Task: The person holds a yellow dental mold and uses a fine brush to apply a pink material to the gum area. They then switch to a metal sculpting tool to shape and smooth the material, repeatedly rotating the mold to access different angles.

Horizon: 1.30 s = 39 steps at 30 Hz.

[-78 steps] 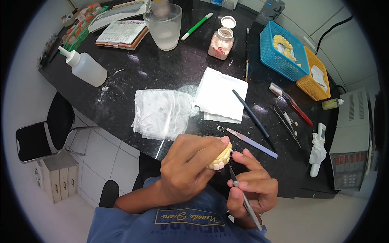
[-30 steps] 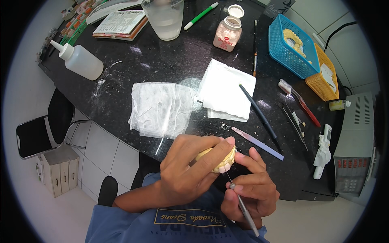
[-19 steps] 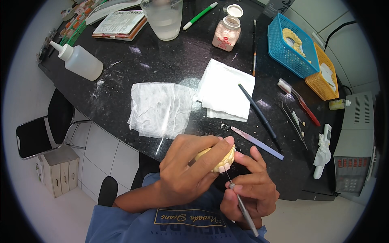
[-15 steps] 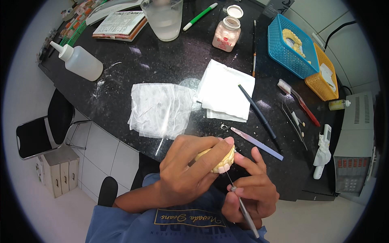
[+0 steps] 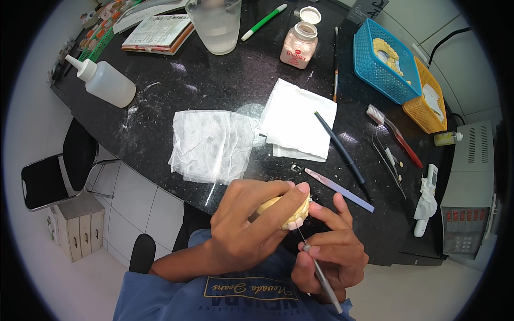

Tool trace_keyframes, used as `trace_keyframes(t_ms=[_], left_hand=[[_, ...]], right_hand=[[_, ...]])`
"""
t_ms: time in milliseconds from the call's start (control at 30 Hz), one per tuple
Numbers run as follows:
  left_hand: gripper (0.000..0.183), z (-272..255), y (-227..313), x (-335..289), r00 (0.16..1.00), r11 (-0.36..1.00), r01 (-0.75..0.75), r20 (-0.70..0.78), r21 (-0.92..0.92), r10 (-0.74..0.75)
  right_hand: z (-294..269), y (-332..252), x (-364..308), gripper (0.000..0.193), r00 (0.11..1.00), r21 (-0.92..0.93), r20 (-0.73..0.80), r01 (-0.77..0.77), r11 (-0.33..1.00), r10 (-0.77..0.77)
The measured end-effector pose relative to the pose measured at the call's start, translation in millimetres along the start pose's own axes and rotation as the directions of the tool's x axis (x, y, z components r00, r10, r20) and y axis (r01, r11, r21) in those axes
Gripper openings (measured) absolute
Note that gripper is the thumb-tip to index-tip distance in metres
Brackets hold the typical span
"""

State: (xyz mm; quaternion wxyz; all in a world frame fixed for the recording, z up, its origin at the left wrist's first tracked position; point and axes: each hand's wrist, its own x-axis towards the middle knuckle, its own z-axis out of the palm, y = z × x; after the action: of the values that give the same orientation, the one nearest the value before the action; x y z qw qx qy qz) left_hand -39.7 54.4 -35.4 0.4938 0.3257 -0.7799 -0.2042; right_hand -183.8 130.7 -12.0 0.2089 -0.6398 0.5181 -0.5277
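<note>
My left hand (image 5: 247, 224) is closed around a yellow plaster dental model (image 5: 271, 205), its fingers covering much of it. Pinkish-white artificial teeth (image 5: 295, 223) sit on the model's edge facing my right hand. In my right hand (image 5: 337, 257) is a thin metal carving tool (image 5: 324, 283), gripped between thumb and fingers with its slim tip up against the teeth. My right index finger reaches to the model's side. Just beyond the hands lie a lilac file-like strip (image 5: 342, 191) and a dark pen-like tool (image 5: 342, 150).
White folded tissue (image 5: 300, 117) and a crumpled white cloth (image 5: 214, 144) lie mid-table. Behind stand an open pink powder jar (image 5: 297, 49) and a cup of cloudy liquid (image 5: 217, 32). A squeeze bottle (image 5: 110, 83) stands left; tweezers (image 5: 390, 166), a red toothbrush (image 5: 401, 140) and a blue basket (image 5: 369, 69) are right.
The carving tool and my right hand have shifted very slightly, with the tip still at the teeth. The model and my left hand look practically unmoved.
</note>
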Motion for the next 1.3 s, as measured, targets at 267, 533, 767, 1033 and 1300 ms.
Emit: trace_keyframes(t_ms=[267, 533, 767, 1033, 1300], left_hand=[[0.041, 0.0, -0.7, -1.0, 1.000, 1.000, -0.012, 0.003, 0.021, 0.012], [0.044, 0.5, -0.2, -1.3, 1.000, 0.999, -0.025, 0.003, 0.036, 0.025], [0.045, 1.0, -0.3, -1.8, 0.999, 0.997, -0.042, -0.005, 0.065, 0.042], [0.044, 2.8, -1.7, -3.2, 0.998, 0.994, -0.060, -0.027, 0.087, 0.062], [0.043, 2.6, -0.5, -2.5, 0.998, 0.995, -0.055, -0.027, 0.079, 0.057]], right_hand=[[-0.7, 0.7, 1.3, 0.024, 1.000, -0.007, 0.021, -0.002, 1.000, 0.003], [-1.2, -0.4, -0.5, 0.021, 0.999, 0.051, -0.007, -0.033, 0.998, 0.033], [-0.5, 0.2, 0.4, 0.022, 1.000, 0.035, -0.011, -0.024, 0.999, 0.025], [-0.8, 0.2, 0.3, 0.022, 1.000, 0.035, 0.001, -0.031, 0.999, 0.031], [-2.7, -2.3, 1.0, 0.021, 0.999, 0.037, 0.009, -0.048, 0.998, 0.047]])
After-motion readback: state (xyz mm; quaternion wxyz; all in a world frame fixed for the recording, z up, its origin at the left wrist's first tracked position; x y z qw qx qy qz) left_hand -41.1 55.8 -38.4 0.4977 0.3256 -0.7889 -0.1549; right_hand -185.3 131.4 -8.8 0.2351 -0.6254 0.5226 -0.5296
